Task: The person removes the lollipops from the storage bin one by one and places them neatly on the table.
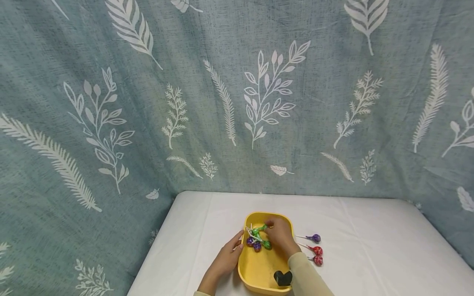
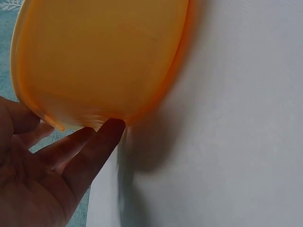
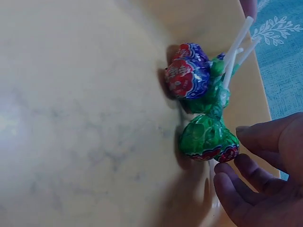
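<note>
Right fingers [image 3: 260, 135] on lollipop [image 3: 230, 144] inside tray rim [image 1: 268, 213]

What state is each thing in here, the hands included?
Yellow tray: open-topped, with lollipops inside.
Left hand: fingers touching the tray's side.
Right hand: fingers pinching a green lollipop.
Purple lollipops in the tray: wrapped, lying near its left side.
Purple lollipop outside: wrapped, lying right of the tray.
Red lollipops: wrapped, lying right of the tray.
Patterned curtain: hanging behind the table.
</note>
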Demonstrator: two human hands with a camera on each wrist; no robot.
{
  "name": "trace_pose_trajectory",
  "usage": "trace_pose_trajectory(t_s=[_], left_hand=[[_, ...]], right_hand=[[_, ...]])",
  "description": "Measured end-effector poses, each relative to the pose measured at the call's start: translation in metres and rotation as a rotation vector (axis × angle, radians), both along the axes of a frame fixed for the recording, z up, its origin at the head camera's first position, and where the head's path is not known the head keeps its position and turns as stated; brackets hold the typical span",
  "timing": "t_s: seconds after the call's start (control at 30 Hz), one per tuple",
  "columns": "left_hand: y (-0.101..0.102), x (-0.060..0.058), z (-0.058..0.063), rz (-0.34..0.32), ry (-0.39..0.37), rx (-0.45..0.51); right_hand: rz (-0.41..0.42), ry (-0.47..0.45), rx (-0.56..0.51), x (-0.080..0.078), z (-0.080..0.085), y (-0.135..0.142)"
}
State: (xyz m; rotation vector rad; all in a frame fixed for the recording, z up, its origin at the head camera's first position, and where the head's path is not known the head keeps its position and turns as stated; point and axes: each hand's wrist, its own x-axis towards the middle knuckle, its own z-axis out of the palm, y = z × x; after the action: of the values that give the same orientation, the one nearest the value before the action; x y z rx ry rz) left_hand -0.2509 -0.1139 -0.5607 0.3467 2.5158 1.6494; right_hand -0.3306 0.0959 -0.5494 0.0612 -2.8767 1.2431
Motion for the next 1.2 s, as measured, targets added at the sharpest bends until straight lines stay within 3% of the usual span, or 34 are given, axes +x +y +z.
trace_pose_trajectory(t_s=[0.67,1.2], left_hand=[[0.003,0.001,-0.001,0.018,-0.004,-0.010],[0.001,0.001,0.000,0.005,0.023,-0.008]], right_hand=[[-0.016,0.003,0.010,0.000,-0.007,0.002],[-0.022,0.068,0.051,0.006,0.024,0.004]])
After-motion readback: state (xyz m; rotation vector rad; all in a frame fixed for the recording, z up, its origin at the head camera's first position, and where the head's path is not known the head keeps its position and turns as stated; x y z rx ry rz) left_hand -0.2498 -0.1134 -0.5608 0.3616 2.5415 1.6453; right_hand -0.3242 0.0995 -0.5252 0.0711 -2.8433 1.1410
